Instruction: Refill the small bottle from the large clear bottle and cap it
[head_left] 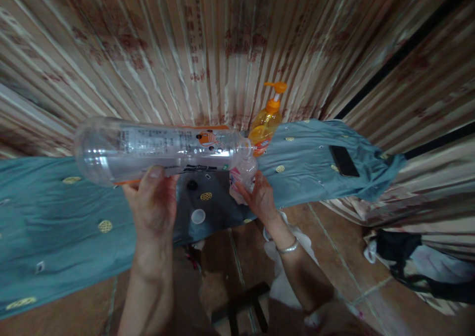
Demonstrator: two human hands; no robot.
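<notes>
My left hand [156,202] is wrapped under a large clear plastic bottle [163,150] with an orange-and-black printed label, tipped on its side so its neck points right. Its mouth meets the top of a small clear bottle [248,168] with a pinkish label; whether the two rims touch I cannot make out. Around the small bottle's side, my right hand [261,197] keeps it roughly upright over the cloth. Just behind it stands an orange pump bottle [264,128] of yellow liquid. Any liquid in the large bottle is hard to see.
A teal cloth with pineapple prints [304,177] covers the long table. On it lie a white round cap [198,216], a small dark cap [192,184] and a black phone [344,161]. A pleated curtain [166,54] hangs behind; dark-and-white fabric [419,262] is at right.
</notes>
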